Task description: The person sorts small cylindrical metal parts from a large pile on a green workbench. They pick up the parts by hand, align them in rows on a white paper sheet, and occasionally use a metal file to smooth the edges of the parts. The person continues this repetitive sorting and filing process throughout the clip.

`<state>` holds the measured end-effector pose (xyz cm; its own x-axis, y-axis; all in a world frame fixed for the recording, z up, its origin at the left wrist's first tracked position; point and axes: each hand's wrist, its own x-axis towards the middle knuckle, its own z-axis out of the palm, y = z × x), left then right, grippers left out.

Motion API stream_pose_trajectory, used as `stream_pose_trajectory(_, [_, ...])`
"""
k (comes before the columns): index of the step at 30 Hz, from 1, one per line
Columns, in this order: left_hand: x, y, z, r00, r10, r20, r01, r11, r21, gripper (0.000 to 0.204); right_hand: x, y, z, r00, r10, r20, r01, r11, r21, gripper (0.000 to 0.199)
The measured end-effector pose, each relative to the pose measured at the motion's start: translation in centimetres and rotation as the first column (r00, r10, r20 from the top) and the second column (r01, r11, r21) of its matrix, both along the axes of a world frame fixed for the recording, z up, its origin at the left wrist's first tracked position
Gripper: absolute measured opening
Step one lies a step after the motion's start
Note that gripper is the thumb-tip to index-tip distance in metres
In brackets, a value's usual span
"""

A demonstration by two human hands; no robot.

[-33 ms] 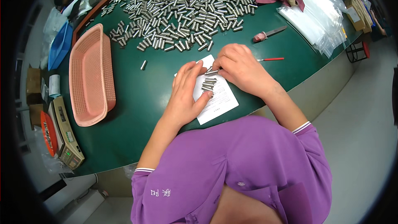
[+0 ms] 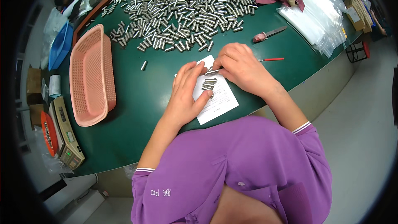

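Observation:
My right hand point(image 2: 242, 68) pinches one end of a shiny metal pin point(image 2: 212, 72) between thumb and fingers. Facing it, my left hand point(image 2: 185, 89) is open, its thumb spread away from the fingers. The left fingertips come close to the pin's other end; whether they touch it I cannot tell. Several short metal pins point(image 2: 209, 84) lie in a row between my two hands. They rest on a white printed sheet point(image 2: 217, 110), partly covered by my hands. The left thumb tip is beside the lowest pins.
A large heap of similar pins point(image 2: 178, 12) covers the far table. One loose pin point(image 2: 144, 65) lies near a pink basket point(image 2: 108, 79). At left stands a scale point(image 2: 68, 137). Rightward are a red-handled tool point(image 2: 273, 59), a wrapped-handle blade point(image 2: 269, 34) and plastic bags point(image 2: 311, 16).

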<state>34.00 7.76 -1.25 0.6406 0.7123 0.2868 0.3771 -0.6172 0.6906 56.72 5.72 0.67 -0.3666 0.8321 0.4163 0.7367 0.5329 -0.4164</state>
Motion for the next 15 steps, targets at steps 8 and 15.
stream_pose_trajectory(8, [0.3, 0.1, 0.3, 0.863, 0.276, 0.422, 0.142, 0.669, -0.729, 0.030, -0.9, 0.7, 1.4, 0.987, 0.136, -0.080, -0.132, 0.989, 0.063, 0.020])
stream_pose_trajectory(15, [-0.9, 0.4, 0.5, 0.712, 0.513, 0.480, 0.385, 0.286, -0.878, 0.032, 3.0, -0.5, 3.3, 0.974, -0.224, 0.014, 0.224, 0.974, -0.018, 0.023])
